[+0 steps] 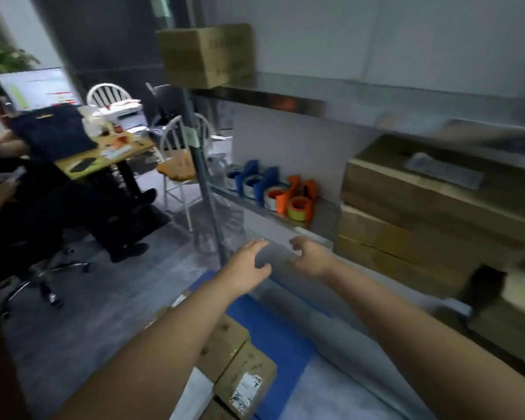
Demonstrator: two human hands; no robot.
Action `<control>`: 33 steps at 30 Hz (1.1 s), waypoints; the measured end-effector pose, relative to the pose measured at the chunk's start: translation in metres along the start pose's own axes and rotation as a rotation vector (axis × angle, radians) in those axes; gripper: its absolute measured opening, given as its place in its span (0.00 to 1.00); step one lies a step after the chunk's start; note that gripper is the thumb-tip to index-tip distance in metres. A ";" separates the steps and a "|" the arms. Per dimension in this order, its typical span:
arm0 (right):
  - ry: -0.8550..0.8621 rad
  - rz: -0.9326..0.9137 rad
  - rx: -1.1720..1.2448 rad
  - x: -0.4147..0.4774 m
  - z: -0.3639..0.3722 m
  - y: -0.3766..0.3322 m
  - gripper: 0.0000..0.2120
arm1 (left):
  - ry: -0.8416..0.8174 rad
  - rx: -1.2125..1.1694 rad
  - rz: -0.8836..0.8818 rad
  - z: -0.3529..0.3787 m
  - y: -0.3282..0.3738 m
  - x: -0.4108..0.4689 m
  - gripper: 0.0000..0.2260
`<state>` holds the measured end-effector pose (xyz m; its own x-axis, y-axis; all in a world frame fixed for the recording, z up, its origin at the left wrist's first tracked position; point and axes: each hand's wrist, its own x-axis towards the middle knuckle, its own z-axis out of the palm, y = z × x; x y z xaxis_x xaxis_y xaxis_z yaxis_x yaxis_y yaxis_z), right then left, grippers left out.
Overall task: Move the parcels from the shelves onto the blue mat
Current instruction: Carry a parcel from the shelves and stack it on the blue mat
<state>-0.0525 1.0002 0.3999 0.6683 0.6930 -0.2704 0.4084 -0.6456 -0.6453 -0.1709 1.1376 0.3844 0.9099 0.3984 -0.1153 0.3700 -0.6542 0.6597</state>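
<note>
On the shelf [326, 212] to your right, stacked parcels [422, 213] sit beside tape rolls [273, 192]; a top box [206, 54] stands higher. Floor parcels [240, 365] lie on the mat [273, 331]. Your left hand [249, 265] and right hand [311, 259] hover empty, fingers loose, near the shelf edge.

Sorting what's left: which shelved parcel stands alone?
The box on the top shelf, at its left end; the others are stacked on the shelf below.
</note>
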 end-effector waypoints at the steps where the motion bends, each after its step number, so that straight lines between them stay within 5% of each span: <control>1: 0.040 0.035 -0.001 -0.019 -0.009 0.014 0.29 | -0.024 0.010 0.042 0.011 0.017 0.001 0.26; 13: 0.498 0.498 0.185 -0.314 -0.103 0.233 0.26 | -0.453 0.125 0.564 0.241 0.270 -0.071 0.26; 25: 0.862 1.100 0.432 -0.742 -0.067 0.461 0.23 | -0.886 0.275 0.938 0.521 0.484 -0.275 0.26; 33: 1.039 1.264 0.591 -0.858 -0.057 0.542 0.22 | -1.014 0.270 1.065 0.644 0.574 -0.361 0.26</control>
<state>-0.3694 0.0374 0.3233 0.5541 -0.7349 -0.3911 -0.7420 -0.2229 -0.6323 -0.1663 0.2041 0.3261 0.4664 -0.8595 -0.2090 -0.6136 -0.4846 0.6234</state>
